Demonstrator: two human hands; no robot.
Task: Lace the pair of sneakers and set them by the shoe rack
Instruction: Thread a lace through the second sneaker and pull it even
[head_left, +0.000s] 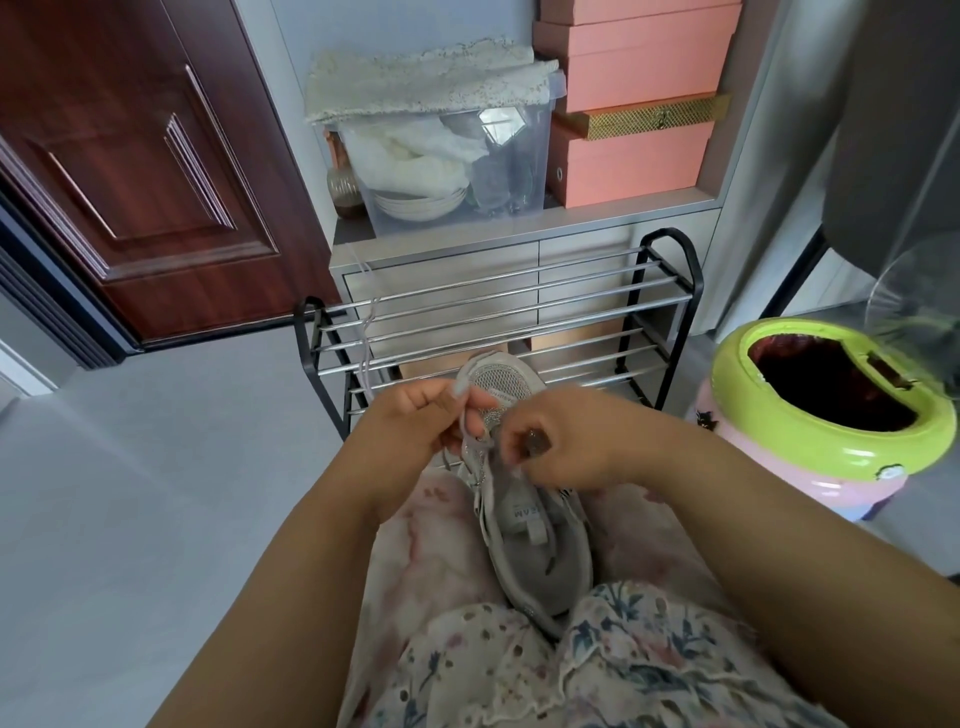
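Sat with a grey sneaker (540, 551) resting lengthwise on the lap, toe pointing toward the shoe rack (498, 322), heel nearest the body, over a floral skirt (571, 670). Left hand (415, 421) curled, pinching a pale lace (366, 338) between thumb and fingertips just above the sneaker's toe end; lace ran upward from that hand across the rack's metal bars. Right hand (566, 447) also curled, fingers pinching at the sneaker's tongue and upper eyelets, exactly what held there hard to tell. Only one sneaker seen. Rack stood on the grey floor (156, 493) just beyond the knees, black frame with chrome rails. Behind it, a cabinet carrying a clear plastic bin (452, 171) and stacked pink boxes (634, 104). Near the rack's right end, a pink bin with a green rim (826, 415). Brown door (135, 171) at upper left.
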